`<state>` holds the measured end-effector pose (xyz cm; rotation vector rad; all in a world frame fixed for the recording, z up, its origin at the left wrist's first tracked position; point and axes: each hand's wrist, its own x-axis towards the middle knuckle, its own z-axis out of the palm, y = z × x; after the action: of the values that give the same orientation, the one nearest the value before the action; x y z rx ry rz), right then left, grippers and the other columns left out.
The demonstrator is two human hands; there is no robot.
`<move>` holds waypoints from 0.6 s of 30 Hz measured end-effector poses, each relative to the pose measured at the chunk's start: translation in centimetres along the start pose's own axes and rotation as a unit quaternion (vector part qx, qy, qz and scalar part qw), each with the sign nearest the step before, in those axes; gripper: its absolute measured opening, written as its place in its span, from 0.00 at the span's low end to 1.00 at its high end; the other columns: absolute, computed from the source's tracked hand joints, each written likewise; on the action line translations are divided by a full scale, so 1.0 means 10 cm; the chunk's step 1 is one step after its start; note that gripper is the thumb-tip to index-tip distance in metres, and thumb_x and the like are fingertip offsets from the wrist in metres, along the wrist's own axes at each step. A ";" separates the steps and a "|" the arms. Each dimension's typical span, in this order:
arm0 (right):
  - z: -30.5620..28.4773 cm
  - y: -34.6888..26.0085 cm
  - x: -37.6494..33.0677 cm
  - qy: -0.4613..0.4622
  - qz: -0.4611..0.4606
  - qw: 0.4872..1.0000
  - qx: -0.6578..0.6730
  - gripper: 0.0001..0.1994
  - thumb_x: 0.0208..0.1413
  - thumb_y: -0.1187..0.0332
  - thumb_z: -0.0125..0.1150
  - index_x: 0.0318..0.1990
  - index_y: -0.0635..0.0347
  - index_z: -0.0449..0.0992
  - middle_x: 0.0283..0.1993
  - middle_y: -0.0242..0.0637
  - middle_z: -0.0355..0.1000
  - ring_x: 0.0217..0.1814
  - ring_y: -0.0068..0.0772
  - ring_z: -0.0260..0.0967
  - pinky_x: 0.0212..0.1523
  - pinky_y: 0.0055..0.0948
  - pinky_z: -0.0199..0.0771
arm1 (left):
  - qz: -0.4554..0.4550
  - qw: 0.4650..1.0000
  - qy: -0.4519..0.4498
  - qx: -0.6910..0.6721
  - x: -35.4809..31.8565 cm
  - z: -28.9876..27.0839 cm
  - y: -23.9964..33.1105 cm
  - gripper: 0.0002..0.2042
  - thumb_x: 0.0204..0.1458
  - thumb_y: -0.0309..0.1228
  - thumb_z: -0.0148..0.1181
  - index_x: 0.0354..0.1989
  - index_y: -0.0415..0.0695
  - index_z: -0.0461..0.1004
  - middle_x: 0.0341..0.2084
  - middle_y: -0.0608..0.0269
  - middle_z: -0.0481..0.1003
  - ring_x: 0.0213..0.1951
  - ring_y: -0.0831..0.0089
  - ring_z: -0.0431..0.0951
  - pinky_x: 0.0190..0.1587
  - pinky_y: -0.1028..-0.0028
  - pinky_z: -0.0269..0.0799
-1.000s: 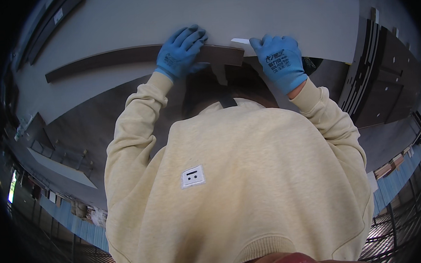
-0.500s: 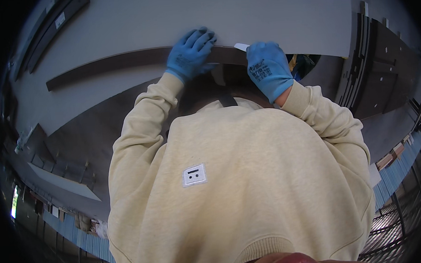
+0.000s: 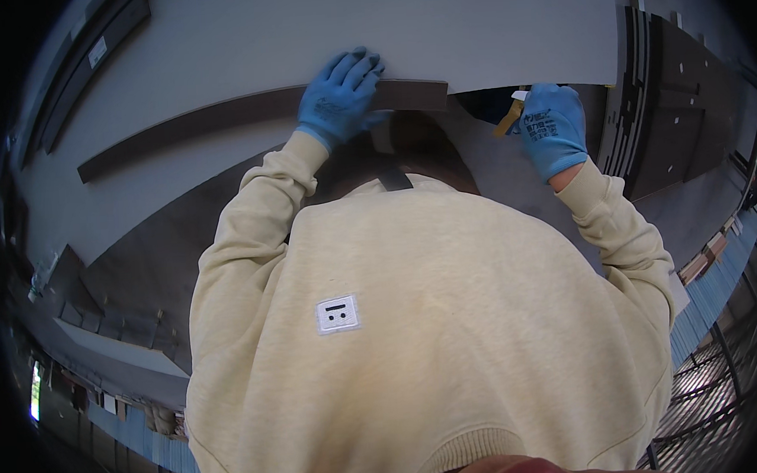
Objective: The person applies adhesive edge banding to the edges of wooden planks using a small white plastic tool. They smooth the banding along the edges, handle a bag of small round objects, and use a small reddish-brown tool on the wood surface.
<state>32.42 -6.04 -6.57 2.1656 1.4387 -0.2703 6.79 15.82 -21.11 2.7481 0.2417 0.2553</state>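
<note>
My left hand (image 3: 335, 100), in a blue work glove, lies across a long dark brown board (image 3: 190, 131). Its fingers stretch past the board's far side, and its thumb points right along the near side. The board rests along the near part of a large grey tabletop (image 3: 487, 22). My right hand (image 3: 554, 126), gloved the same way, is closed beyond the board's right end at the tabletop's near edge. A small white tool (image 3: 520, 95) pokes out of its fist; the rest is hidden. Beside that fist a yellow-brown strip (image 3: 507, 118) shows, and whether I hold it is unclear.
Dark boards (image 3: 686, 88) stand or lie stacked on the right. More dark strips (image 3: 95, 63) lie at the far left of the tabletop. A low structure with a pale panel (image 3: 116, 343) is at the lower left. Blue slatted material (image 3: 715, 289) runs along the lower right.
My right hand has moved right, off the board's right end, carrying the white tool. The board's end is now uncovered. My left hand stays on the board.
</note>
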 end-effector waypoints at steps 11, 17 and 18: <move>0.40 -0.06 -0.16 -0.055 0.156 0.781 0.602 0.16 0.71 0.53 0.63 0.47 0.55 0.86 0.29 0.35 0.81 0.29 0.30 0.76 0.34 0.31 0.75 | -0.005 1.000 -0.006 -0.001 0.03 -0.04 0.05 0.35 0.50 0.56 0.74 0.61 0.46 0.77 0.65 0.60 0.75 0.70 0.58 0.71 0.73 0.55 0.67; 0.90 -0.17 -0.15 -0.116 0.202 0.646 0.727 0.19 0.72 0.52 0.63 0.52 0.61 0.84 0.31 0.32 0.82 0.32 0.20 0.76 0.35 0.25 0.77 | -0.004 1.000 -0.009 0.009 0.04 0.03 0.05 0.35 0.51 0.55 0.75 0.61 0.46 0.78 0.64 0.60 0.75 0.69 0.57 0.73 0.73 0.55 0.68; 0.95 -0.19 -0.12 -0.116 0.197 0.632 0.741 0.19 0.72 0.53 0.63 0.53 0.61 0.83 0.32 0.32 0.82 0.32 0.21 0.77 0.36 0.24 0.78 | -0.006 1.000 -0.006 0.008 0.05 0.04 0.05 0.35 0.51 0.56 0.75 0.61 0.46 0.78 0.64 0.60 0.76 0.69 0.57 0.73 0.72 0.55 0.69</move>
<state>31.29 -11.41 -14.60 3.2481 0.3046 -2.0434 7.41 15.33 -21.26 2.7629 0.2577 0.2340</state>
